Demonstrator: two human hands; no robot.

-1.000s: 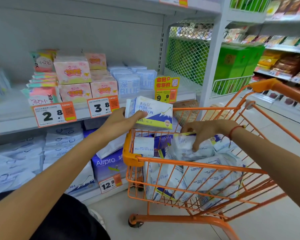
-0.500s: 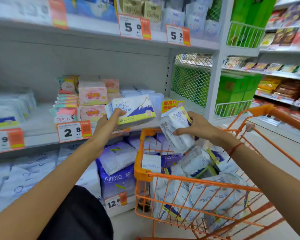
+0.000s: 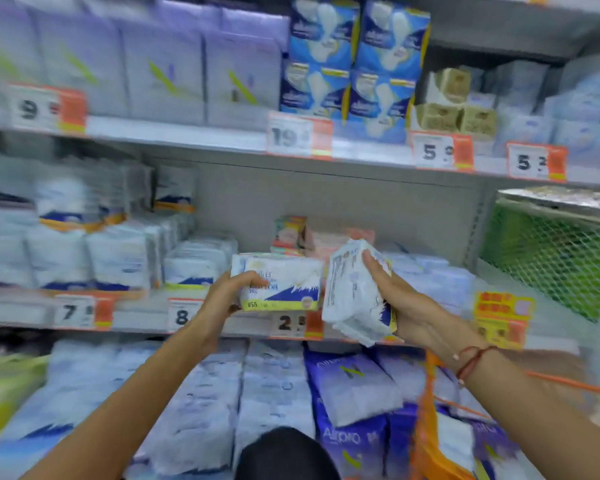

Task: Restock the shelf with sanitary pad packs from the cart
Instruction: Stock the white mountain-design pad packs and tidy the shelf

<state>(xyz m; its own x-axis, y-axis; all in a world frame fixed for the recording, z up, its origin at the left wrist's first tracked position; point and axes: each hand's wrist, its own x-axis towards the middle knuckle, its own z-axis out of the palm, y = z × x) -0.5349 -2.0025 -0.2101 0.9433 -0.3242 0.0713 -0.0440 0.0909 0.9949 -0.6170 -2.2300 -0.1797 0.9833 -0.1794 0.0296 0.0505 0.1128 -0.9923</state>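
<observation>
While both packs hang in front of the middle shelf (image 3: pixel 222 332), I read them as a pair on the way in: the pad pack with the mountain print (image 3: pixel 278 287) sits level in my left hand (image 3: pixel 222 299), fingers curled over its near face, and the second pack (image 3: pixel 355 296) stands on end in my right hand (image 3: pixel 400 308), gripped along its side. A second ago the right hand was down in the cart closing on that pack while the left held its own just above the basket; now both are raised to shelf height and the view has swung up to the rows. I judge that the pickup is done and placing comes next, probably near the matching mountain-print packs (image 3: pixel 191 271) to the left. Only a blurred orange strip of the cart (image 3: pixel 430 438) shows at the lower right, so its remaining stock is hidden. Motion blur smears the price tags (image 3: pixel 291 322) and most labels beyond reading.
</observation>
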